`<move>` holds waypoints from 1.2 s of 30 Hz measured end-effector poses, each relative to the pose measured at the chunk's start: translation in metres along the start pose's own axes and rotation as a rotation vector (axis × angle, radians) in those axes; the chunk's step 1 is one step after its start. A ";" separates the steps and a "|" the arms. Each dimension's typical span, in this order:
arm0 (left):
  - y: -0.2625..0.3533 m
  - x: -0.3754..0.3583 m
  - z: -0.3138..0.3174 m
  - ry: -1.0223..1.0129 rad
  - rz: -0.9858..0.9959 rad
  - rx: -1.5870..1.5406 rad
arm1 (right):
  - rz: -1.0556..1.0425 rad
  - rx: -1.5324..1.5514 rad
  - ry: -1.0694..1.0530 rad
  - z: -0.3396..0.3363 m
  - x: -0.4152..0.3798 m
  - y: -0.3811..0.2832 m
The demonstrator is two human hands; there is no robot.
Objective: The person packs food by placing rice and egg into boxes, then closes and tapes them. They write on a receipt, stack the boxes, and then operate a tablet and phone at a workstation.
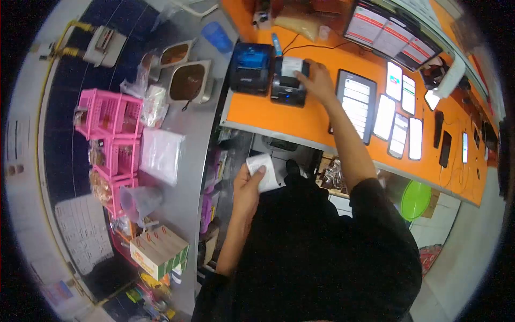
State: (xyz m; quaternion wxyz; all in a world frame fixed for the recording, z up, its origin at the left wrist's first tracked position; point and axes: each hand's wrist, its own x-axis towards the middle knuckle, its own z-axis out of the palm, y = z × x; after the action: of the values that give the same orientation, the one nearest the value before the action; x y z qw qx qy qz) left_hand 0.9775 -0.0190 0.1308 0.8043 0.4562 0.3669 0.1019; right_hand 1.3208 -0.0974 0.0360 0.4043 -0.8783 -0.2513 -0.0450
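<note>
In the head view my left hand (248,187) is closed on a white receipt (264,172), with the thumb pressed flat over the paper. The receipt is held in front of my body, below the edge of the orange counter. My right hand (317,81) reaches over the counter to a small black receipt printer (288,95) with a blue light. Its thumb and fingers are apart at the printer's right side. The thumb tip is at the edge of a white paper slip (292,65) on top of the printer; whether it presses on it is hard to make out.
A larger black printer (250,80) stands left of the small one. On the orange counter (252,115) are a tablet (355,104), several lit phones and a monitor (394,35). The steel counter (188,161) at left bears pink baskets (115,115), metal food pans (190,83) and folded boxes (159,249).
</note>
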 end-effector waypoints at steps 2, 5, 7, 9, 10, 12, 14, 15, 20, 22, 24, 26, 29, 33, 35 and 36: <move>0.010 -0.002 0.000 -0.058 0.140 0.055 | -0.055 -0.006 -0.056 0.011 0.011 0.012; 0.037 -0.012 0.009 -0.188 0.213 -0.025 | -0.026 0.068 -0.084 0.020 0.015 0.014; 0.048 -0.018 0.013 -0.293 0.232 -0.011 | -0.029 0.102 -0.037 0.021 0.014 0.008; 0.054 -0.023 0.014 -0.308 0.216 -0.026 | -0.039 0.111 -0.036 0.020 0.013 0.001; 0.057 -0.025 0.015 -0.335 0.193 -0.028 | -0.037 0.123 -0.023 0.019 0.013 -0.002; 0.060 -0.029 0.020 -0.329 0.233 -0.052 | -0.038 0.199 -0.019 0.018 0.015 -0.009; 0.059 -0.032 0.021 -0.327 0.274 -0.072 | -0.038 0.275 -0.009 0.011 0.017 -0.021; 0.059 -0.034 0.019 -0.348 0.304 -0.037 | 0.028 0.349 -0.048 0.004 0.017 -0.030; 0.059 -0.042 0.017 -0.352 0.293 0.038 | 0.090 0.692 -0.103 0.008 0.028 -0.029; 0.057 -0.044 0.010 -0.368 0.281 0.067 | 0.162 0.714 -0.166 0.000 0.031 -0.034; 0.057 -0.045 0.008 -0.381 0.273 0.097 | 0.089 0.729 -0.177 -0.006 0.030 -0.041; 0.059 -0.048 0.008 -0.399 0.287 0.078 | 0.014 0.745 -0.189 -0.017 0.025 -0.047; 0.059 -0.048 0.007 -0.386 0.357 0.087 | -0.032 0.442 -0.345 -0.035 0.009 -0.051; 0.055 -0.047 0.004 -0.404 0.307 0.057 | -0.271 0.166 -0.312 -0.042 -0.008 -0.044; 0.054 -0.046 0.005 -0.405 0.327 0.068 | -0.404 0.014 -0.284 -0.047 -0.014 -0.040; 0.055 -0.046 0.006 -0.412 0.325 0.072 | -0.457 -0.101 -0.247 -0.050 -0.018 -0.038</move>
State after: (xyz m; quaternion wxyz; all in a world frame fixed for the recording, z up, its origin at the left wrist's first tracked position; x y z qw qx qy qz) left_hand 0.9581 -0.0147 0.1998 0.8182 0.5488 0.1206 0.1218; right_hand 1.2933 -0.1205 0.0909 0.3058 -0.8166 -0.4879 -0.0401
